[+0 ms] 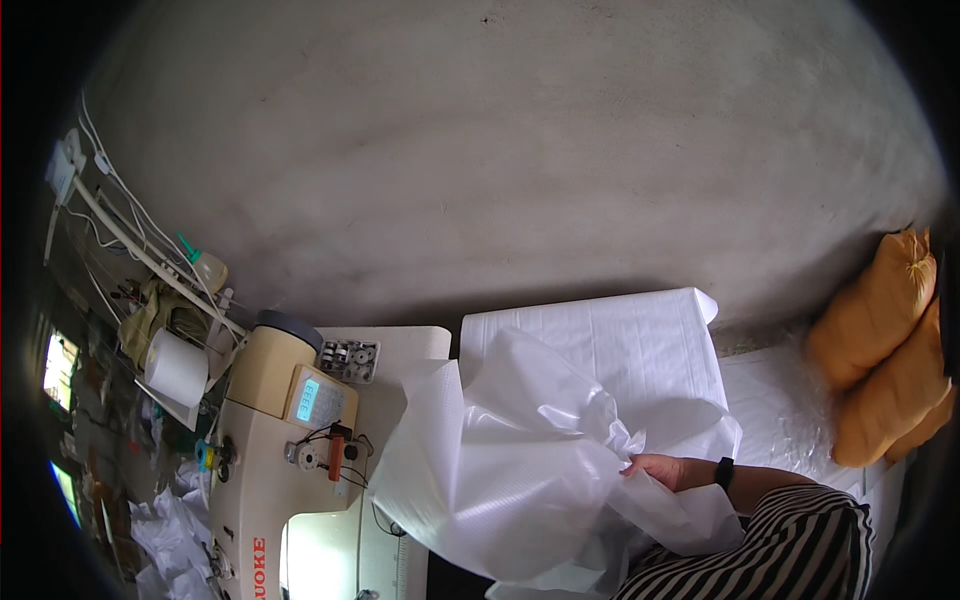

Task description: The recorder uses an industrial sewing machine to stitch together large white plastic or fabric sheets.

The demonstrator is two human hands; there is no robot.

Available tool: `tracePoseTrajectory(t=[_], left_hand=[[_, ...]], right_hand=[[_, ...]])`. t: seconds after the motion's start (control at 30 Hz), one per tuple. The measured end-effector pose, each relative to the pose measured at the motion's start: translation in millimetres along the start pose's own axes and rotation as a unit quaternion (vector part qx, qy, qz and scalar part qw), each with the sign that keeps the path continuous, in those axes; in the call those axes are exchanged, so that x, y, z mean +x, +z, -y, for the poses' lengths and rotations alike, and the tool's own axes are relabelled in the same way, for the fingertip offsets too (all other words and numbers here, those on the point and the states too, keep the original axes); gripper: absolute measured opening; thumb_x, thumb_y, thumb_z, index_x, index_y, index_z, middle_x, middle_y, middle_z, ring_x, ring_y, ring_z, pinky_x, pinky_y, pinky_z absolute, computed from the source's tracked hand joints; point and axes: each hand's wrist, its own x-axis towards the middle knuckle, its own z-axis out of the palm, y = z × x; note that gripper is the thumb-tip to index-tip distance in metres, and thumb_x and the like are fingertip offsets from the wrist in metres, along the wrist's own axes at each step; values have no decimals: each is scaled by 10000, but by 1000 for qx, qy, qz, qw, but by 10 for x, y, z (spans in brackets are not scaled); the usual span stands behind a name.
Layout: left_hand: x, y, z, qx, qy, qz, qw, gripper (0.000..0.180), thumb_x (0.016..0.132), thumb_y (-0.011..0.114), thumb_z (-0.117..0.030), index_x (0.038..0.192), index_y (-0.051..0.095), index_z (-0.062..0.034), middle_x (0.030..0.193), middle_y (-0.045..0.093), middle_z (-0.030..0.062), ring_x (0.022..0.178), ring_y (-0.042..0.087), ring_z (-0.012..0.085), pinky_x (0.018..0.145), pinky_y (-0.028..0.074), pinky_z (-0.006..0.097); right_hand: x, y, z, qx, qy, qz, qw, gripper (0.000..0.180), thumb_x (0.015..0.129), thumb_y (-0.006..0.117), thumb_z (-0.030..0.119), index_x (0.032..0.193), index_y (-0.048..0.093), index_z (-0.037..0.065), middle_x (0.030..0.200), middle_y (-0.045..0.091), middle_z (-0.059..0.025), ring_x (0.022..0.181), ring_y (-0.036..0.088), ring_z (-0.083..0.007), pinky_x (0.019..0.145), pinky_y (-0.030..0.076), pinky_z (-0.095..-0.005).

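My right hand (pixel 657 471) is closed on a gathered fold of a white, glossy plastic sheet (pixel 520 450). From the grip, the sheet billows leftward and hangs in loose creases between the sewing machine and the covered surface. A black band circles the wrist, and a black-and-white striped sleeve covers the arm. My left hand does not show. To the left stands a cream sewing machine (pixel 255 470) with a lit blue display, and its work light glows below.
A surface under white sheeting (pixel 590 345) stands by the grey wall. Stuffed orange sacks (pixel 875 310) lean at the right. A bobbin tray (pixel 348 361) sits on the machine table, a white thread cone (pixel 178 365) stands behind the machine, and crumpled white material (pixel 172 525) lies lower left.
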Motion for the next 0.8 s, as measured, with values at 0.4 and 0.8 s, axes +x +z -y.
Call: tracePoseTrajectory(t=[0.4,0.8], left_hand=[[48,-299,-734,159,103,-47,981,322,931,639,-206,1203,598,-40,1056,657,113,979,640,300,892,496,385],[-879,-1015,-1356,319,109,-236,911,322,933,634,-209,1203,601,-36,1059,659,117,979,643,298,891,497,373]], right_hand=[[-1730,-2944,2439,-482,-341,-699,403,616,764,733,60,1336,524,151,1212,665,-142,1067,647,-366,885,523,-443],[291,-1790,2455,-813,-162,-389,402,848,723,824,202,1467,419,150,1409,527,-173,1279,523,-353,1025,462,-454]])
